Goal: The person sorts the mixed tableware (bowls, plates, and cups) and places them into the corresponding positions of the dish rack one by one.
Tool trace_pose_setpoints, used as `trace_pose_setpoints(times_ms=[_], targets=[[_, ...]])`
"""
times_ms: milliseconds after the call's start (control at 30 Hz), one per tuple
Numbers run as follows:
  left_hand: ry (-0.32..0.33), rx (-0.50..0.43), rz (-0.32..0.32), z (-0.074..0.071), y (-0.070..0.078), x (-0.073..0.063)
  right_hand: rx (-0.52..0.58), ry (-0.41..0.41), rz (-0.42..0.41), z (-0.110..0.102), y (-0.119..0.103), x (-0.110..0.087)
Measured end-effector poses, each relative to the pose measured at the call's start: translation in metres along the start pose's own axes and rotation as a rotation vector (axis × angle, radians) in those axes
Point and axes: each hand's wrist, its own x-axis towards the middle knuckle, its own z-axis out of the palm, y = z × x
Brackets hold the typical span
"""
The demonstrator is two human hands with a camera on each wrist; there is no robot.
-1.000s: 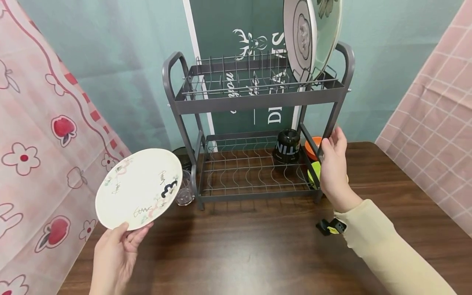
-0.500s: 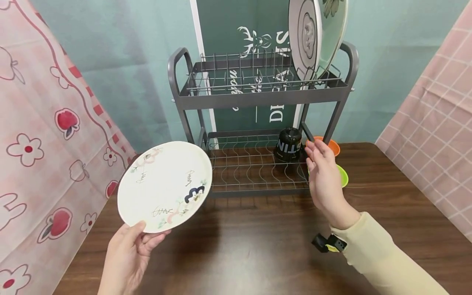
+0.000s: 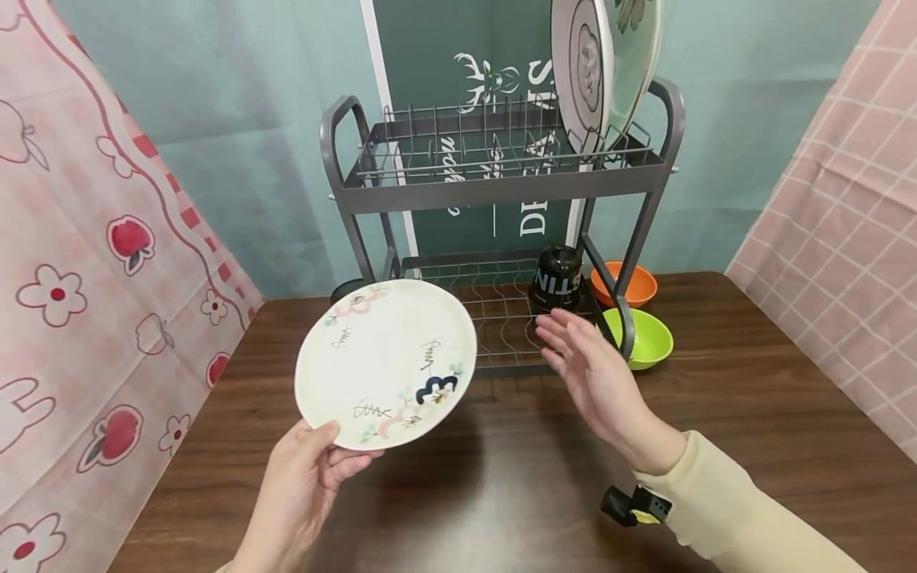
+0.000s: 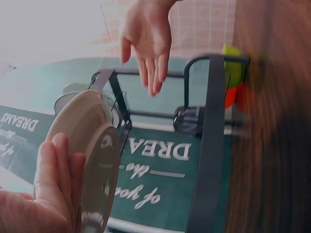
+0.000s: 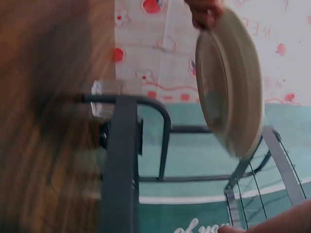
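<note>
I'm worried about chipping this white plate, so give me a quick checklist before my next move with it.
1. Grip on the white plate: ok, your left hand holds its near rim.
2. Second hand supporting it: not ok, your right hand is apart from it.
3. Open slots atop the dish rack: ok, left of two standing plates.
4. Black cup apart from the plate: ok.
5. Plate dry: cannot tell.

The green banner is spelling — sideways — "of you", "the" and "DREAMS"; the black cup is showing what looks like "STIN"; script on the white plate is escaping me.
</note>
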Motion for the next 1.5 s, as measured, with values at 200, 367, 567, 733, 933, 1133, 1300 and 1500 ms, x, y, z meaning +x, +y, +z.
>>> trace_pose_setpoints(times_ms=[200, 367, 567, 733, 933, 1133, 1300, 1500], targets=[[0.032, 0.119, -0.087, 0.028, -0.003, 0.012, 0.028, -0.089, 0.095, 0.005, 0.011, -0.01], [0.015, 0.137, -0.148, 0.044, -0.005, 0.021, 0.08, -0.128, 0.132, 0.007, 0.014, -0.014], [-0.034, 0.15, -0.174, 0.054, -0.011, 0.029, 0.121, -0.11, 0.14, 0.007, 0.016, -0.016], [-0.059, 0.151, -0.192, 0.057, -0.018, 0.035, 0.15, -0.085, 0.164, 0.005, 0.019, -0.017], [-0.087, 0.144, -0.203, 0.059, -0.027, 0.038, 0.143, -0.127, 0.204, -0.005, 0.024, -0.015], [-0.132, 0.16, -0.197, 0.061, -0.032, 0.041, 0.146, -0.169, 0.217, -0.016, 0.026, -0.015], [-0.179, 0.174, -0.196, 0.062, -0.036, 0.045, 0.168, -0.17, 0.25, -0.025, 0.027, -0.013], [-0.217, 0.19, -0.186, 0.063, -0.04, 0.048, 0.187, -0.164, 0.293, -0.031, 0.03, -0.013]])
